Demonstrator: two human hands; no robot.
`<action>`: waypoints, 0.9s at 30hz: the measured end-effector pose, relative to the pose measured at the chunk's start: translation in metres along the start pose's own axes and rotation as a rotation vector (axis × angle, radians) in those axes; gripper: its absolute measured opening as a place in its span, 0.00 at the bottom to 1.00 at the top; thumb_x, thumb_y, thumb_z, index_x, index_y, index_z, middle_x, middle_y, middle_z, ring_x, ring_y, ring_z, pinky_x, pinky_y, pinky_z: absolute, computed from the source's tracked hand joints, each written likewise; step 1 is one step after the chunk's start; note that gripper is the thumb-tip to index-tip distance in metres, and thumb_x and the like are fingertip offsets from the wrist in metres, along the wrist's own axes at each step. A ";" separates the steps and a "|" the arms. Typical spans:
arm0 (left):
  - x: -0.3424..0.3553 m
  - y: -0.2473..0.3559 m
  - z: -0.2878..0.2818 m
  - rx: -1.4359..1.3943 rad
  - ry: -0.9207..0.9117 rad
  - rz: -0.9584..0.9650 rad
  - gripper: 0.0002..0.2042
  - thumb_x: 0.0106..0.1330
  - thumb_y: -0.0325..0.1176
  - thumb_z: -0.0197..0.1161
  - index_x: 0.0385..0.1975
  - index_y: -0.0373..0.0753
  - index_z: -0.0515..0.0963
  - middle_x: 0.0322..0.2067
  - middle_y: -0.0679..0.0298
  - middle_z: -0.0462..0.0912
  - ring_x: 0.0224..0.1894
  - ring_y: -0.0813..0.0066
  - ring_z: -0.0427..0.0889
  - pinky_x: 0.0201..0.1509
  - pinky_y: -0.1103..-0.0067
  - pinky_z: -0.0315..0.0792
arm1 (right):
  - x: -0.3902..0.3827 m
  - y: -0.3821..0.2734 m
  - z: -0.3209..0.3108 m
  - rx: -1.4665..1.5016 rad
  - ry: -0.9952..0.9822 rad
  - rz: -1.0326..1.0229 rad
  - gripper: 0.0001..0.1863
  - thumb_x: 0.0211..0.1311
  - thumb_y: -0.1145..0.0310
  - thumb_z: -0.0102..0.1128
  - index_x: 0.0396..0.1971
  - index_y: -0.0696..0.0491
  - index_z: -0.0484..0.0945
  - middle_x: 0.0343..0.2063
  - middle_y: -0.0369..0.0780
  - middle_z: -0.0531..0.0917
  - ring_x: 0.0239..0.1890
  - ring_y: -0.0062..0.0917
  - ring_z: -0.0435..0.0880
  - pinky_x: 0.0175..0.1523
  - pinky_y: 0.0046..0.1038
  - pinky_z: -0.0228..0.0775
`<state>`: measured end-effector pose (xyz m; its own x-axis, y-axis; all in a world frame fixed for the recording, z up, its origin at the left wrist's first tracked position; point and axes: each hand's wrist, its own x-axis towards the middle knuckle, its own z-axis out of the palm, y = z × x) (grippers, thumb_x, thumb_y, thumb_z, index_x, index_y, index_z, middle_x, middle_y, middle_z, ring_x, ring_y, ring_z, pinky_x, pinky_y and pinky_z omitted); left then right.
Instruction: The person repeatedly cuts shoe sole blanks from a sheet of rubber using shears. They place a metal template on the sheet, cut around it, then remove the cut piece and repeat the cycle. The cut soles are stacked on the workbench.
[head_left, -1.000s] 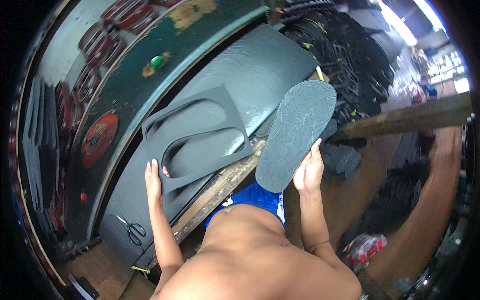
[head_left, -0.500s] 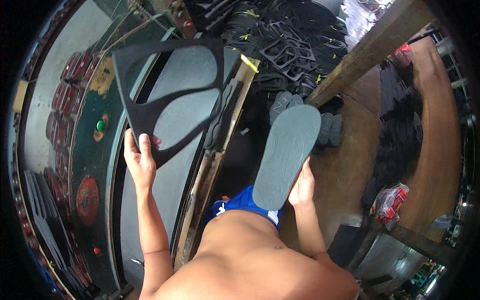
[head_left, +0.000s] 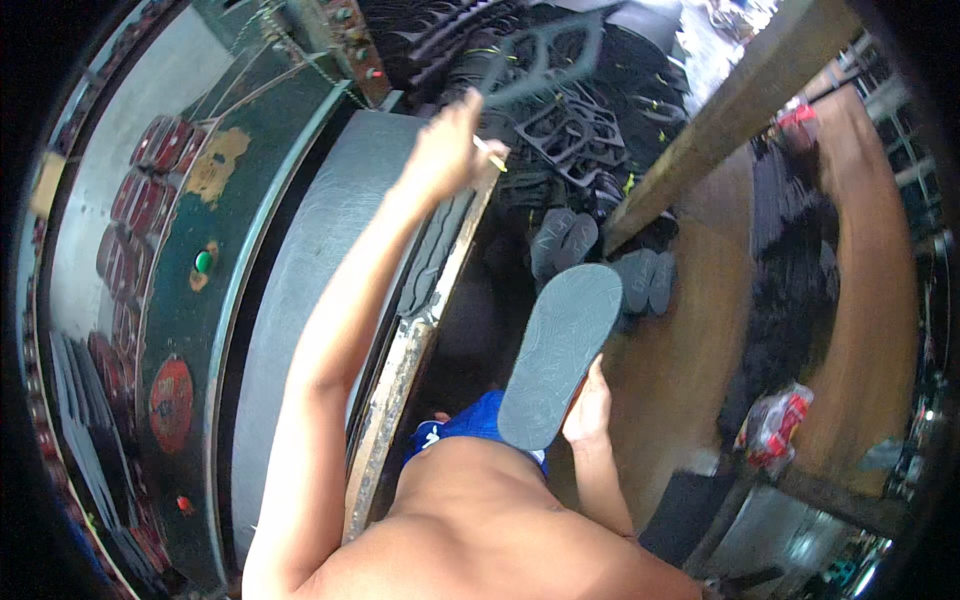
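Note:
My right hand grips a grey, sole-shaped rubber piece by its right edge, in front of my body. Patterned lines run over its upper face. My left arm reaches far forward, and my left hand is open, with its fingers stretched out. Just beyond the fingertips a black cut-out rubber sheet with large holes is smeared by motion over a dark pile. It appears apart from the hand. Below the hand, a yellow-tipped wooden edge runs beside black rubber strips.
A dark green machine with a grey flat bed stands on the left. Black rubber offcuts are heaped ahead. A wooden post slants at right, near grey soles on the floor. A red-and-clear plastic bag sits farther right.
My left hand has swung forward and right from over the machine bed and let go of the cut-out rubber sheet above the pile. My right hand, still holding the sole, has dropped slightly.

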<state>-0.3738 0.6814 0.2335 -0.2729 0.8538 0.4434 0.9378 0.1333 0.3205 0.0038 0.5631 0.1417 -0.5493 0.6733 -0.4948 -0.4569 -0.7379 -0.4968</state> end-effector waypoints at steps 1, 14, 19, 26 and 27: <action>-0.027 0.009 0.015 -0.106 -0.082 -0.058 0.35 0.68 0.49 0.67 0.67 0.32 0.66 0.57 0.41 0.78 0.59 0.42 0.79 0.63 0.56 0.72 | 0.008 0.002 0.007 0.010 0.032 0.038 0.34 0.82 0.43 0.35 0.73 0.54 0.64 0.69 0.44 0.72 0.69 0.40 0.71 0.74 0.46 0.60; -0.398 0.096 -0.052 -1.881 0.629 -1.437 0.22 0.80 0.53 0.49 0.58 0.42 0.75 0.40 0.64 0.84 0.36 0.74 0.85 0.38 0.77 0.82 | 0.044 0.126 0.109 -0.443 -0.838 0.477 0.28 0.83 0.57 0.45 0.75 0.53 0.58 0.50 0.38 0.80 0.56 0.22 0.77 0.66 0.29 0.66; -0.480 0.093 -0.078 -1.948 1.027 -1.381 0.27 0.80 0.62 0.40 0.61 0.48 0.74 0.46 0.66 0.84 0.43 0.72 0.85 0.39 0.70 0.82 | 0.011 0.206 0.141 -0.962 -1.368 0.473 0.43 0.65 0.80 0.61 0.78 0.53 0.52 0.59 0.44 0.75 0.59 0.28 0.76 0.68 0.33 0.66; -0.530 0.122 -0.105 -0.935 0.796 -1.667 0.29 0.83 0.49 0.47 0.76 0.39 0.56 0.64 0.54 0.74 0.65 0.65 0.74 0.68 0.74 0.69 | -0.012 0.276 0.150 -0.678 -1.416 0.860 0.33 0.55 0.67 0.79 0.52 0.48 0.62 0.54 0.41 0.77 0.57 0.29 0.78 0.61 0.34 0.73; -0.535 0.128 -0.112 -0.805 0.927 -1.495 0.29 0.83 0.46 0.49 0.76 0.38 0.53 0.64 0.51 0.74 0.69 0.62 0.71 0.71 0.71 0.66 | -0.018 0.279 0.147 -0.748 -1.428 0.795 0.31 0.55 0.69 0.78 0.50 0.46 0.62 0.52 0.40 0.76 0.55 0.28 0.78 0.59 0.32 0.74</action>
<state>-0.1317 0.1854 0.1312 -0.9002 -0.2417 -0.3623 -0.3566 -0.0689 0.9317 -0.2168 0.3383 0.1168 -0.7590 -0.6508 -0.0182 0.3488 -0.3828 -0.8555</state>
